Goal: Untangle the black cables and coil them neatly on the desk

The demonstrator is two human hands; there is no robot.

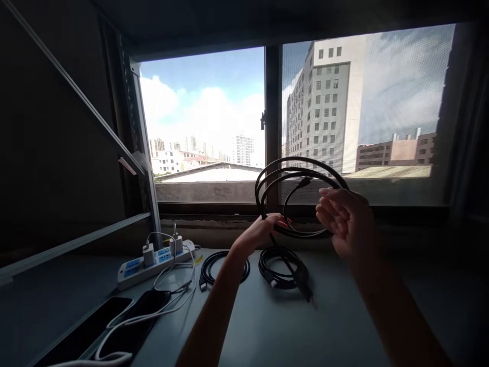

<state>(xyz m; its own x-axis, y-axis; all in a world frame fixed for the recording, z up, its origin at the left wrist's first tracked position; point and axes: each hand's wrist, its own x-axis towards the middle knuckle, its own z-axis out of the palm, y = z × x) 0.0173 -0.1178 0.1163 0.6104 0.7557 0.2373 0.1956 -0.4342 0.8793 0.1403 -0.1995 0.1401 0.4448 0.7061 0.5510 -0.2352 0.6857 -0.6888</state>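
Note:
A black cable [305,160] hangs in wide loops in the air between my two hands, in front of the window. My left hand [256,235] is closed on the lower left side of the loops. On the right, my right hand [344,219] has its fingers curled in at the right side of the loops, and the cable passes behind it. One dark connector [304,182] shows inside the loops. A length of cable runs down from my left hand to a plug end [305,291], above a coiled black cable [280,283] on the table.
Another coiled black cable [205,262] lies on the table [267,331] beside my left forearm. At the left are a white power strip [139,272] with chargers, white cords and two dark phone-like devices [91,326]. A window [206,127] stands behind.

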